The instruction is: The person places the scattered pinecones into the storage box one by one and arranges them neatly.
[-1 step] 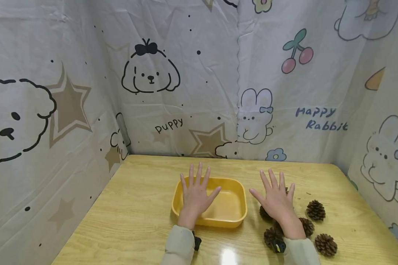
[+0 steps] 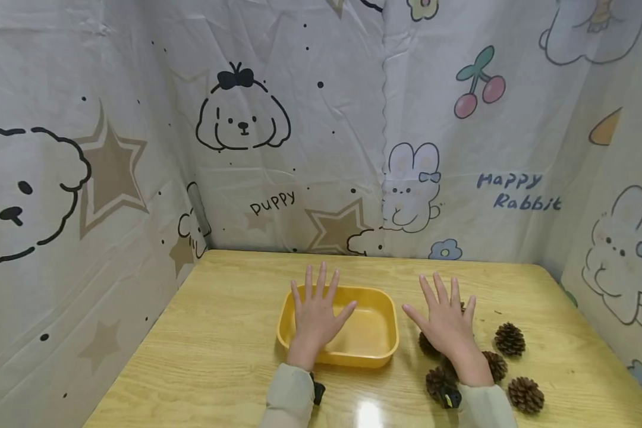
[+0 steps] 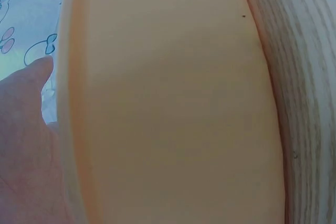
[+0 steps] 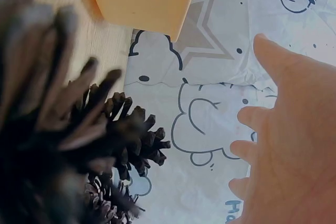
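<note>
In front of the yellow tray and off its front right, pale sleeves. Over the tray's left part, left hand, fingers spread, grip empty. Right of the tray, right hand, likewise splayed and free of any hold, above several pine cones on the wooden table. Beyond the tray, pale curtain printed with cartoon dogs and rabbits.
</note>
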A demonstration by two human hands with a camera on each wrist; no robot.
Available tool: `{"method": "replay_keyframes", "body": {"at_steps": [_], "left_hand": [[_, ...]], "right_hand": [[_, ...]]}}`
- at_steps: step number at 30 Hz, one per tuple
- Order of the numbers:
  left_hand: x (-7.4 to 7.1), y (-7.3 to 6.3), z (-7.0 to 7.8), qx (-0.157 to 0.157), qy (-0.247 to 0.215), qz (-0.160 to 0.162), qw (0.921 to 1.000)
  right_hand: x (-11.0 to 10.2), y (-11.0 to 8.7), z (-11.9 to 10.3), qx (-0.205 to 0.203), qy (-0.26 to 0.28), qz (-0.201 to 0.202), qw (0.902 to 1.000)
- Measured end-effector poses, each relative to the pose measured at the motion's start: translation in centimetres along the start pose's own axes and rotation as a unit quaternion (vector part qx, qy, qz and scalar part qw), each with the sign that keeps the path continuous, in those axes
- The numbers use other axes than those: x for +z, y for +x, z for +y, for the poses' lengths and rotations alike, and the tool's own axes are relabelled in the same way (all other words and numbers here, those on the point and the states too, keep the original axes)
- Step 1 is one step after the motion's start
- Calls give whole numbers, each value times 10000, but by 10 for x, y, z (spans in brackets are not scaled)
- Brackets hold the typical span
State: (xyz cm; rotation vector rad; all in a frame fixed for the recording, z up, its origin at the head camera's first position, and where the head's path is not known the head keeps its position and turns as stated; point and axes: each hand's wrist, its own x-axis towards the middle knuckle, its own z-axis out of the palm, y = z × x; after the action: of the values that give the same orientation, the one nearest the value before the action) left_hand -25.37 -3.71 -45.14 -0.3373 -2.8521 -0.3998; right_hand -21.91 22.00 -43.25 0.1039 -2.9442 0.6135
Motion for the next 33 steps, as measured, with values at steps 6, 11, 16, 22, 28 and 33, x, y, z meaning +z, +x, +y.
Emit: {"method": "replay_keyframes", "body": {"at_steps": [6, 11, 16, 22, 28, 33], "left_hand": [[1, 0, -1, -4, -91, -16, 10000], [-3, 1, -2, -38, -327, -63, 9994], [-5, -1, -6, -129, -413, -48, 9991], [-7, -4, -17, -391, -714, -80, 9967], [-9, -5, -30, -559, -1186, 96, 9913], [-12, -7, -42, -739, -1782, 243, 9809]], "right_hand": [[3, 0, 6, -38, 122, 56, 9999], [1, 0, 13, 17, 291, 86, 9995], [-1, -3, 19, 70, 554, 65, 9984], [0, -9, 21, -3, 866, 119, 9962], [4, -11, 24, -120, 910, 194, 9956], [6, -12, 24, -216, 1110, 152, 9935]]}}
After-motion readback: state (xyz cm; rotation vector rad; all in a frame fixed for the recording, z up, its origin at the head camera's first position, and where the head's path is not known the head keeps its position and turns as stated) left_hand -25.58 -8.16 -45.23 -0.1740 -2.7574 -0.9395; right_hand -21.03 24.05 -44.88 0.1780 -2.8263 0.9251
